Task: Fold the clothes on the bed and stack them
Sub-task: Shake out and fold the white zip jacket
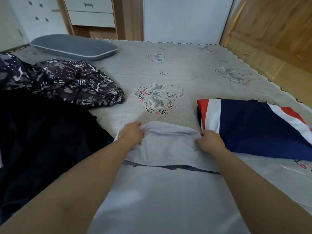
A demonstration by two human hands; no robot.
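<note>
Both hands' fingers (135,132) gripping grey garment (167,146)

Pale grey shirt (162,149) smooth matt cloth, bed mat (194,68) fine woven texture (printed flowers), pillow (74,46) nubbly grey fabric, wardrobe (273,27) grainy wood

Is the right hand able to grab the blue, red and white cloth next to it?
Probably yes. The right hand sits right beside the blue, red and white cloth with nothing between them, but it now grips the light grey garment and must let go first.
</note>
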